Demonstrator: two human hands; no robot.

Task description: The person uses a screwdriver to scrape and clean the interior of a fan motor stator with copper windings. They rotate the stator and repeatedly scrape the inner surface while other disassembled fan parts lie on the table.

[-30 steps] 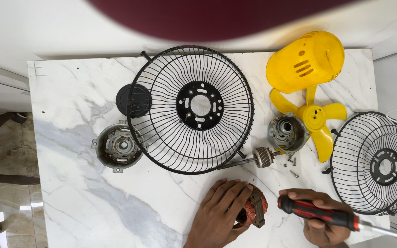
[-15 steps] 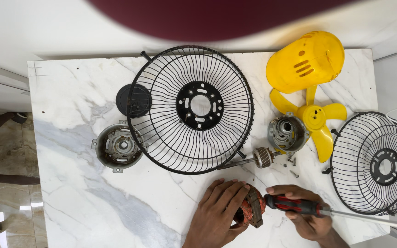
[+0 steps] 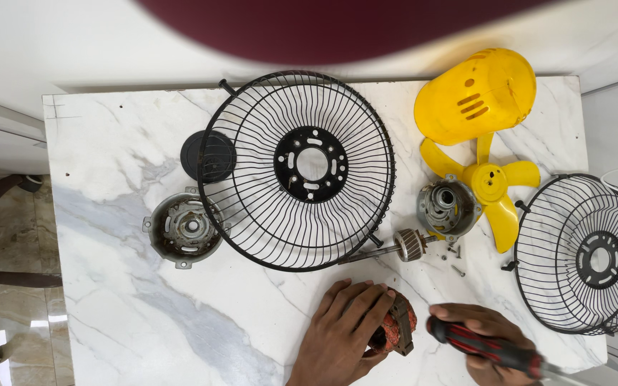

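Note:
My left hand (image 3: 341, 336) grips a fan motor stator (image 3: 398, 331) with copper windings, holding it on the marble table (image 3: 109, 307) near the front edge. My right hand (image 3: 484, 339) holds a screwdriver with a red and black handle (image 3: 484, 345); the handle's butt end lies just right of the stator, and the shaft runs out of frame at the lower right. A rotor on its shaft (image 3: 402, 246) lies a little beyond the hands.
A big black wire guard (image 3: 298, 171) lies mid-table, a second guard (image 3: 588, 254) overhangs the right edge. Also here: a yellow motor cover (image 3: 477, 93), a yellow blade (image 3: 491, 189), two grey motor housings (image 3: 182, 227) (image 3: 446, 207), a black cap (image 3: 205, 156), loose screws (image 3: 455, 261).
My right hand has moved the screwdriver left toward the stator and tilted it, so the handle end now lies next to the stator. My left hand stays on the stator.

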